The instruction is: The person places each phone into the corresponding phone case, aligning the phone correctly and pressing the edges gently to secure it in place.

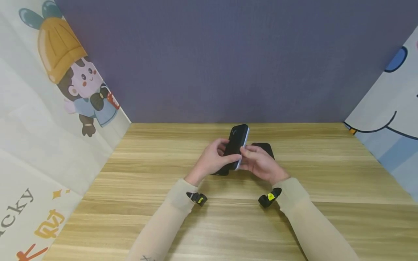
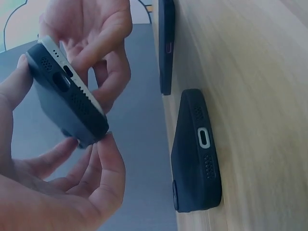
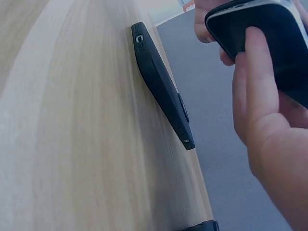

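A pale-edged phone point(image 2: 77, 72) sits partly in a black phone case point(image 2: 67, 103), held up over the table. In the left wrist view its bottom edge stands out of line with the case's port opening. My left hand point(image 1: 213, 156) grips the case, thumb on one side and fingers on the other. My right hand point(image 1: 261, 165) holds the phone from the right, a finger lying flat on the dark screen point(image 3: 269, 48) in the right wrist view. Below the left hand lies a black-cased phone point(image 2: 195, 154); a second black-cased phone point(image 1: 265, 148) lies behind the right hand.
The wooden table point(image 1: 147, 203) runs back to a grey-blue panel point(image 1: 228, 61). Printed cartoon sheets stand at the left point(image 1: 42, 145) and right point(image 1: 392, 119). Black straps point(image 1: 197, 198) are on both wrists.
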`<state>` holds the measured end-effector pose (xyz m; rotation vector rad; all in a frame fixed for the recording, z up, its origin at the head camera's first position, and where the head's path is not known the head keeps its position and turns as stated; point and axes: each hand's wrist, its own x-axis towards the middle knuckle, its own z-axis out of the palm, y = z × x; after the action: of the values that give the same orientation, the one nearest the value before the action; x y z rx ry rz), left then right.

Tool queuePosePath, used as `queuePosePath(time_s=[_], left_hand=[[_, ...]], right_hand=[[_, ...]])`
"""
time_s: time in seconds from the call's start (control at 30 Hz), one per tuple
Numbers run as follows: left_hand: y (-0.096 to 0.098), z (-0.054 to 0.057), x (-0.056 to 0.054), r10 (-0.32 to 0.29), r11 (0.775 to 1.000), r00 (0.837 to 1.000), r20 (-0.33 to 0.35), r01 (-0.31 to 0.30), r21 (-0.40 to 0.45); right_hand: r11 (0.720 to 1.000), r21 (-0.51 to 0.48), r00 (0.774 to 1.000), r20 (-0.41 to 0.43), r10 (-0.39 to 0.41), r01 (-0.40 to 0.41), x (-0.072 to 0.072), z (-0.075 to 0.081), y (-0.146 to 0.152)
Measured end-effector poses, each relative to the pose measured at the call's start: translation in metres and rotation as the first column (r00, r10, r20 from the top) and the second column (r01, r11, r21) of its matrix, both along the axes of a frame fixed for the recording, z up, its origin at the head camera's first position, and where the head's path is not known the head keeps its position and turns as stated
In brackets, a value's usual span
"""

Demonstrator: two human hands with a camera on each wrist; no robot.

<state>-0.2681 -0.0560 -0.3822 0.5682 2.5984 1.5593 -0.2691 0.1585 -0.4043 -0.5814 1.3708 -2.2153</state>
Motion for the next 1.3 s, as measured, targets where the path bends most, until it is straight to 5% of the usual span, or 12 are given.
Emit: queuePosePath(time_s=[0.3, 0.63, 0.83, 1.0, 1.17, 1.3], left_hand=[[0.009, 0.007, -0.017, 0.018, 1.000, 1.000, -0.010, -0.018, 0.017], [0.006, 0.008, -0.017, 0.077, 0.995, 0.995, -0.059, -0.073, 0.068], [0.002, 0.008, -0.018, 0.090, 0.990, 0.996, 0.002, -0.089, 0.108], [-0.007, 0.006, -0.018, -0.011, 0.988, 0.987, 0.161, -0.014, 0.153], [-0.013, 0.006, -0.016, -0.166, 0.973, 0.944, 0.285, 0.108, 0.206], [-0.013, 0.006, -0.014, -0.231, 0.945, 0.918, 0.323, 0.133, 0.298]], right_hand=[[0.997, -0.071, 1.000, 0.001, 0.018, -0.018, -0.022, 0.006, 0.016], [0.994, -0.109, 0.998, 0.065, -0.012, 0.019, -0.021, 0.010, 0.015], [0.990, -0.132, 0.996, 0.075, -0.038, 0.048, -0.019, 0.009, 0.016], [0.984, -0.149, 0.991, 0.096, -0.088, 0.102, -0.014, 0.009, 0.015], [0.969, -0.176, 0.979, 0.137, -0.149, 0.172, -0.010, 0.010, 0.014], [0.953, -0.202, 0.967, 0.162, -0.196, 0.226, -0.006, 0.011, 0.013]])
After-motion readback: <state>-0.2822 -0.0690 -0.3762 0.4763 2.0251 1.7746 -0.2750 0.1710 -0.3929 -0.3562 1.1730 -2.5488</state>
